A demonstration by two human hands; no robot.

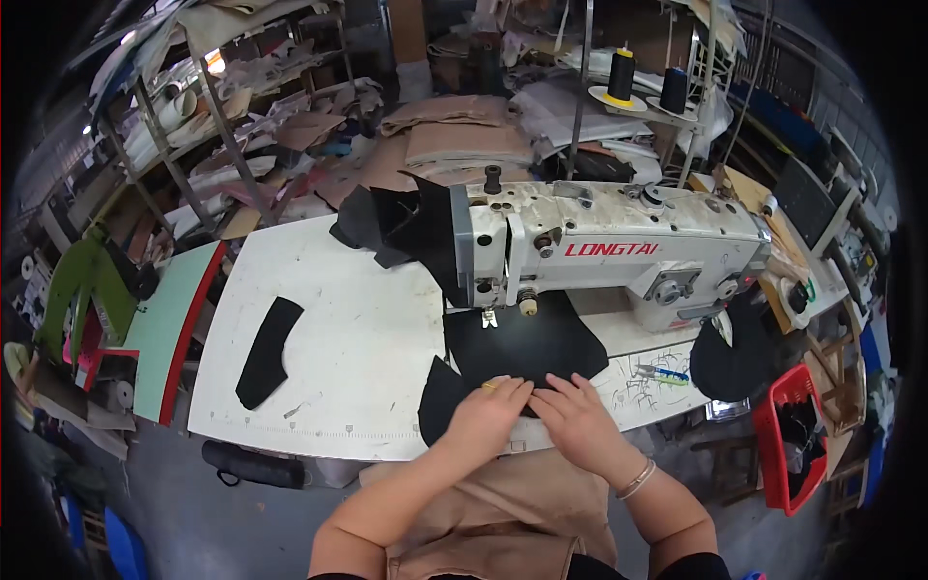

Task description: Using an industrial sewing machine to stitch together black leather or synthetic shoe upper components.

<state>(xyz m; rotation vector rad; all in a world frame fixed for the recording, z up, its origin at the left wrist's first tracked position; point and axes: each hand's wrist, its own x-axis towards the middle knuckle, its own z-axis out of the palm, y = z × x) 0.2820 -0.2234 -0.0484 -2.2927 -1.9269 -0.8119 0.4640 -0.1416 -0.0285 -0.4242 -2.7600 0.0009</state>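
1. Edges and room: we work from the near edge of the white counter (pixel 362 358). Its widest stretch of visible white top lies left of centre, reaching back toward the far edge. Near the left edge, one narrow black piece (pixel 269 356) lies on its own, well apart from us.
2. Right side is tighter: the sewing machine (pixel 619 237) spans it, and a few small tools (pixel 662 374) lie among loose thread ends toward the right corner. Rounded black pieces (pixel 730 356) hang about that corner.
3. Far edge, just left of the machine head: a heap of black pieces (pixel 396 227).
4. Work: a broad black piece (pixel 527 343) lies flat beneath the presser foot (pixel 489 318), its near side close to the counter's near edge.
5. Hands: our left hand (pixel 491 416) and right hand (pixel 577 418) are side by side, fingertips nearly meeting, resting on the near side of that piece. We cannot tell whether the fingers pinch it. A smaller black piece (pixel 440 394) lies just left of our left hand.
6. Container: a red basket (pixel 775 452), off the right corner, holds dark pieces (pixel 800 449).
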